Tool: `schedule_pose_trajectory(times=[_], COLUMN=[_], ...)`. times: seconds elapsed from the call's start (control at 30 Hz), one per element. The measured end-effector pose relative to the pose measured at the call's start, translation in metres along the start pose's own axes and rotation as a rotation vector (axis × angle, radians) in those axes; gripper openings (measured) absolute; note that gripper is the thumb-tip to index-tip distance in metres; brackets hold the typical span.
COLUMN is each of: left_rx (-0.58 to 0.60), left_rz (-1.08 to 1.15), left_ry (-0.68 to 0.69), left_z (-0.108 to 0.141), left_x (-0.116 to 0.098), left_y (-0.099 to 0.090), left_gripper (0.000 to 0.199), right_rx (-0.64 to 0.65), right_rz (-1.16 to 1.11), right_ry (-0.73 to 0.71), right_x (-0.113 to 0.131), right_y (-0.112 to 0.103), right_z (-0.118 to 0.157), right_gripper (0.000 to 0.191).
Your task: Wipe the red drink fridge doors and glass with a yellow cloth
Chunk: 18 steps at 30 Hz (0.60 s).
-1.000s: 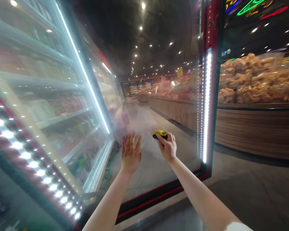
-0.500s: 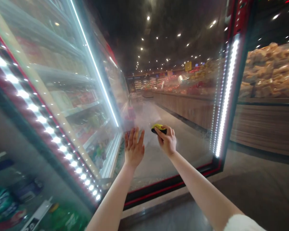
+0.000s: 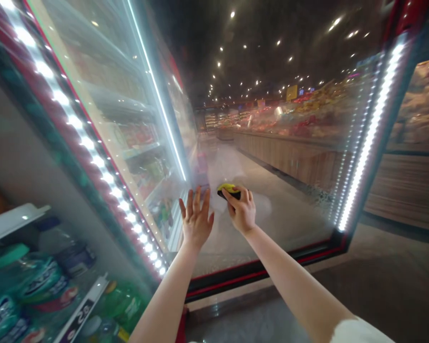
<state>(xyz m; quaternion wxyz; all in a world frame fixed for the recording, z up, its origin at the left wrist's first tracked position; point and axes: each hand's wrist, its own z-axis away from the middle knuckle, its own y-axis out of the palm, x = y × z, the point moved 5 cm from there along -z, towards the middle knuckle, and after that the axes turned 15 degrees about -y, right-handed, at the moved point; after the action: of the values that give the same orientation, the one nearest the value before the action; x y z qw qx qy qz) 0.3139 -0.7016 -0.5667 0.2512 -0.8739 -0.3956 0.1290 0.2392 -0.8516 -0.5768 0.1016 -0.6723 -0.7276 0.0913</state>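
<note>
Both hands are raised at a glass door with a dark frame and light strips along its sides. My left hand has its fingers spread against or close to the glass and holds nothing. Just right of it, my right hand is closed on a yellow and black cleaning pad, which is at the glass. A hazy, whitish patch shows on the glass around and above the pad.
Shelves with bottles stand at the lower left. A lit fridge interior shows at left through the glass. Wood-panelled produce displays line the aisle beyond, and packaged goods are piled at far right.
The view has shifted, bringing more of the bottle shelves into sight at lower left. The pad and my right hand are slightly further left, closer to my left hand, which stays spread.
</note>
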Motion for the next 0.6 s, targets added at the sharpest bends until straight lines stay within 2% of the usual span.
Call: schedule_pose_trajectory(times=[0.07, 0.13, 0.17, 0.23, 0.33, 0.43, 0.53, 0.6], left_rx=[-0.010, -0.015, -0.015, -0.012, -0.011, -0.009, -0.010, -0.013], left_rz=[-0.003, -0.003, -0.001, 0.002, -0.009, -0.042, -0.077, -0.098], left_ry=[-0.002, -0.005, -0.009, -0.021, -0.038, -0.044, -0.067, -0.077], left_z=[0.003, 0.005, 0.006, 0.008, 0.011, 0.016, 0.023, 0.026], left_x=[0.013, 0.025, 0.031, 0.042, 0.054, 0.066, 0.082, 0.093], left_y=[-0.003, -0.007, -0.010, -0.014, -0.019, -0.024, -0.028, -0.031], left_gripper=[0.085, 0.085, 0.085, 0.085, 0.084, 0.083, 0.086, 0.088], right_rx=[-0.058, -0.175, -0.229, -0.269, -0.178, -0.016, 0.125, 0.129], right_rz=[0.008, 0.045, 0.062, 0.072, 0.041, 0.021, 0.022, 0.036], right_ry=[0.051, 0.157, 0.210, 0.255, 0.138, -0.082, -0.250, -0.241], right_x=[-0.013, -0.024, -0.023, -0.007, 0.043, 0.083, 0.085, 0.073], right_y=[-0.007, -0.012, -0.012, -0.003, 0.022, 0.038, 0.038, 0.032], right_z=[0.006, 0.004, 0.000, -0.014, -0.036, -0.034, -0.015, -0.008], right_gripper=[0.048, 0.047, 0.048, 0.050, 0.052, 0.049, 0.051, 0.052])
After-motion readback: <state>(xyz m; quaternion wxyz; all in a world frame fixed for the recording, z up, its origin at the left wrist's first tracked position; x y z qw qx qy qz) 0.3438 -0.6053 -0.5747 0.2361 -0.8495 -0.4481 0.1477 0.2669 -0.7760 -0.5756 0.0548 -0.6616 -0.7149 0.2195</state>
